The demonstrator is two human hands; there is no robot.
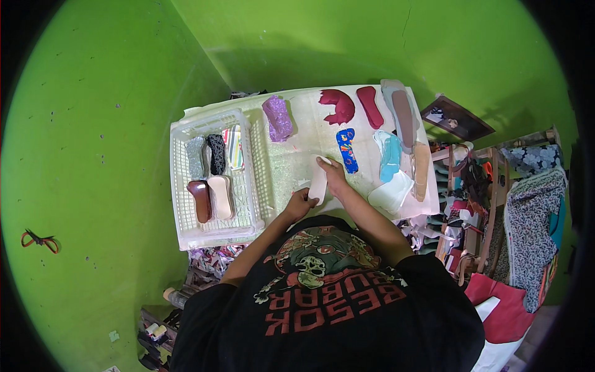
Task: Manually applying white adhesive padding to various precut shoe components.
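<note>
Between my two hands is a pale cream insole-shaped piece, held on a slant close to my body over the table. My left hand is closed on its lower end, while my right hand pinches the upper end. Just beyond my right hand lies a blue patterned insole-shaped piece. Farther left is a crumpled shiny purple piece. To the right of my right hand are teal pieces and a white sheet piece.
A white plastic basket at the left holds several sole-shaped pieces. Dark red pieces, grey-brown strips and a tan strip lie along the table's far and right sides. Right of the table stands a cluttered wooden rack.
</note>
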